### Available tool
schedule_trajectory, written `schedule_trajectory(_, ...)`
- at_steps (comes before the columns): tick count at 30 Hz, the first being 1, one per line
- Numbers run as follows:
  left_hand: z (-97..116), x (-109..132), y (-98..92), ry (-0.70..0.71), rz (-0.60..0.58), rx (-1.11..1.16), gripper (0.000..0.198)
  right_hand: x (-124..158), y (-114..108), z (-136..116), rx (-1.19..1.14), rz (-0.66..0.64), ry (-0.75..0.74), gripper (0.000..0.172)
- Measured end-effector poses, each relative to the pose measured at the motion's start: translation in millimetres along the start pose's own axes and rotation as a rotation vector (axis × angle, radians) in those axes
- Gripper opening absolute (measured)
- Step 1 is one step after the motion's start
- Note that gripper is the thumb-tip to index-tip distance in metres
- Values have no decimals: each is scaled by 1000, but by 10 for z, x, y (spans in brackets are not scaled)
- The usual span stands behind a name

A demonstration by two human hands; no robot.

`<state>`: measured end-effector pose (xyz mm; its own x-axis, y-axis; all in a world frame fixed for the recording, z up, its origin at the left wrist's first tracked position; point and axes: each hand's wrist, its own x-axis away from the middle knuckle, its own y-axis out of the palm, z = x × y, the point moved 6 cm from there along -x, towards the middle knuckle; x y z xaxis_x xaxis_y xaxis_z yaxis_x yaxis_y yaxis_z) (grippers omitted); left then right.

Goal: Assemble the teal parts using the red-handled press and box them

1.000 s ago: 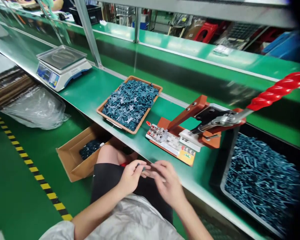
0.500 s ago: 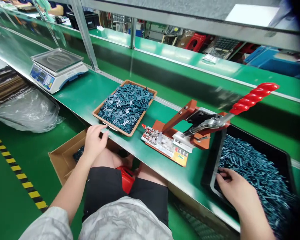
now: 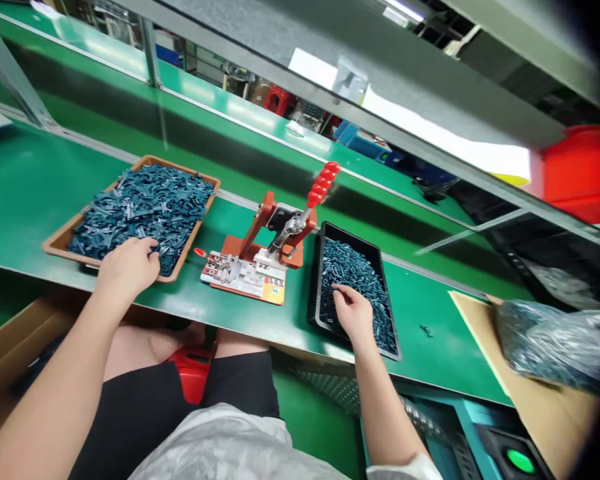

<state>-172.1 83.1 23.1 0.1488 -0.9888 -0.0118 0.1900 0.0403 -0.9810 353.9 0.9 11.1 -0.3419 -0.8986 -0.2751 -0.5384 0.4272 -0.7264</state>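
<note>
My left hand [image 3: 129, 268] reaches over the near edge of a brown tray [image 3: 55, 248] heaped with small dark teal plastic parts [image 3: 140, 203]. Its fingers are curled onto the heap, and a dark bit shows at the fingertips. My right hand [image 3: 354, 312] dips into a black tray [image 3: 316, 287], its thumb and fingers pinched at the slim teal plastic pieces [image 3: 353, 270]; what lies between them is hidden. Between the trays stands a toggle clamp fixture [image 3: 280, 233] with a red grip [image 3: 324, 183], raised upward, over a metal jig plate [image 3: 243, 275].
A loose teal piece [image 3: 426, 331] lies on the green bench [image 3: 430, 293] right of the black tray. Farther right, a clear bag of parts [image 3: 555, 340] sits on cardboard [image 3: 525, 393]. A metal rail [image 3: 260, 207] runs behind the trays. An open carton [image 3: 10, 333] stands below left.
The view has swung to the right. My left hand has moved from the bench edge onto the parts in the brown tray. My right hand has moved from the black tray's rim in over its pieces.
</note>
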Motion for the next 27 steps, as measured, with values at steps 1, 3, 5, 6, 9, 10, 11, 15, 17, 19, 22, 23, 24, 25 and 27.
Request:
schedule_trajectory(1,-6,14,-7,-8,14,3,44,6,-11,15,-50,0,27,40)
schedule_trajectory(3,-11,35,-17,-27,40,7,50,41,-44,0,-151,22,41,37)
schedule_trajectory(5,-10,42,-23,-27,81,22,55,119,-88,-72,-234,80,16,31)
schedule_trajectory(6,-11,43,-27,-18,115,40,55,175,-103,-126,-265,112,-6,28)
schedule_trajectory(9,-35,55,-56,45,274,173,47,379,-67,-359,-313,151,-123,20)
schedule_trajectory(10,-54,69,-70,71,341,243,42,446,-19,-455,-319,135,-176,18)
schedule_trajectory(11,-79,91,-85,95,407,318,37,508,44,-555,-324,108,-228,17)
schedule_trajectory(15,-165,238,-122,104,571,623,33,642,361,-857,-429,-26,-291,26)
schedule_trajectory(17,-125,349,-132,61,570,743,36,658,483,-960,-478,-49,-288,21)
schedule_trajectory(19,18,471,-134,36,503,846,37,671,563,-1067,-467,-43,-347,10)
schedule_trajectory(22,413,627,-110,114,291,945,28,693,645,-1148,-443,9,-441,15)
schedule_trajectory(23,569,663,-90,161,207,950,24,696,678,-1135,-449,27,-443,16)
schedule_trajectory(24,719,687,-62,208,129,939,21,697,719,-1103,-460,35,-430,17)
schedule_trajectory(25,859,697,-26,247,60,914,19,696,767,-1058,-476,35,-408,19)
schedule_trajectory(27,1094,675,54,304,-31,843,15,697,876,-955,-512,10,-354,24)
